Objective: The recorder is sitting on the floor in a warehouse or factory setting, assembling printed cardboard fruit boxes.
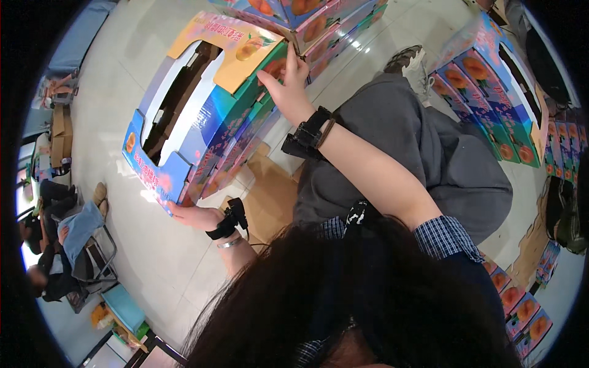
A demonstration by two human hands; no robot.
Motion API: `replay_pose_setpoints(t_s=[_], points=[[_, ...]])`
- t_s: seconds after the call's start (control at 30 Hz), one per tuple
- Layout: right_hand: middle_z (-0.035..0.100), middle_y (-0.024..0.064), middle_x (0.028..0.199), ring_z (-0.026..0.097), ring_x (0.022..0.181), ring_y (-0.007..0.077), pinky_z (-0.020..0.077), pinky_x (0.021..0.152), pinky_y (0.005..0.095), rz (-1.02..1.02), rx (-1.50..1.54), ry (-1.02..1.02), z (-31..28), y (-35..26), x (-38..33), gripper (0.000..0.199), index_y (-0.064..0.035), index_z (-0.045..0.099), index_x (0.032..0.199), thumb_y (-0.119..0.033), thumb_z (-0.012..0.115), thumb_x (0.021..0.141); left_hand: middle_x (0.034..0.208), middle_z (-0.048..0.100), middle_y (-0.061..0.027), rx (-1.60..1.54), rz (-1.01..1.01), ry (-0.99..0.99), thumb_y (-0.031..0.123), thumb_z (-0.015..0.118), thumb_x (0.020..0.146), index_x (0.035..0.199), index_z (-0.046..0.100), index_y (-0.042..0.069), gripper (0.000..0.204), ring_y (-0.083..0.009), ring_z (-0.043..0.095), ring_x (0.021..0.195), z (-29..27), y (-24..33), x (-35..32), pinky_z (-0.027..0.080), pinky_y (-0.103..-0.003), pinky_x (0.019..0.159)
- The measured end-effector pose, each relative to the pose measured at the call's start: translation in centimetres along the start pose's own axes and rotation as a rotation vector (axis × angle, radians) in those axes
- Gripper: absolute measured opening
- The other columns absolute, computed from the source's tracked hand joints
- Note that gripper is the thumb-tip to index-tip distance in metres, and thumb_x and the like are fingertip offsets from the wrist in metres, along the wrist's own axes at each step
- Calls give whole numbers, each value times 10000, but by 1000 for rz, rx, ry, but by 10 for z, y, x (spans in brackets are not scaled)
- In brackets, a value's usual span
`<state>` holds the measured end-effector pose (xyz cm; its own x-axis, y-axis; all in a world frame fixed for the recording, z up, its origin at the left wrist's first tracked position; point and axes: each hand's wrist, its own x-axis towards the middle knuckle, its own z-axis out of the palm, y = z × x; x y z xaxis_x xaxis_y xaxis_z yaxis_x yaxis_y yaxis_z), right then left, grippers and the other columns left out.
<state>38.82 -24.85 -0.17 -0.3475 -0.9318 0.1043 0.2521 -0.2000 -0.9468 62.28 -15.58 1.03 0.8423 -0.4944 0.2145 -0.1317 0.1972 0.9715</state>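
Between both hands, the colourful carton [202, 116] sits, left fingers [178, 211] gripping its bottom corner, right fingers [288, 73] pinching its top edge

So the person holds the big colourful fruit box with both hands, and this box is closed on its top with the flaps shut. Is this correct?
Not quite. Both hands are on the colourful fruit box: the left hand at its lower corner, the right hand at its upper edge. But the box is not closed; the head view shows an open cut-out top with the dark inside visible.
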Motion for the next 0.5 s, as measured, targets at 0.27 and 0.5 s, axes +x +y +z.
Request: replay_pose_setpoints(t_s=[0.27,0.5], points=[[207,248,1205,225,1140,362,220,961,407,-4,-261,49,-12,-2,-8,763,-12,129,1317,-197,584,733,1063,484,-147,32,27,-89,289,399,874,1076,449,-64,409,-223,493,939,-4,-8,7,411,-333,798],[242,230,1179,262,1102,345,227,957,399,-71,-245,35,-15,7,-16,711,10,178,1282,-188,583,732,1065,481,-161,9,-10,-110,308,405,869,1086,435,-72,439,-230,496,936,-4,-13,8,408,-338,802]])
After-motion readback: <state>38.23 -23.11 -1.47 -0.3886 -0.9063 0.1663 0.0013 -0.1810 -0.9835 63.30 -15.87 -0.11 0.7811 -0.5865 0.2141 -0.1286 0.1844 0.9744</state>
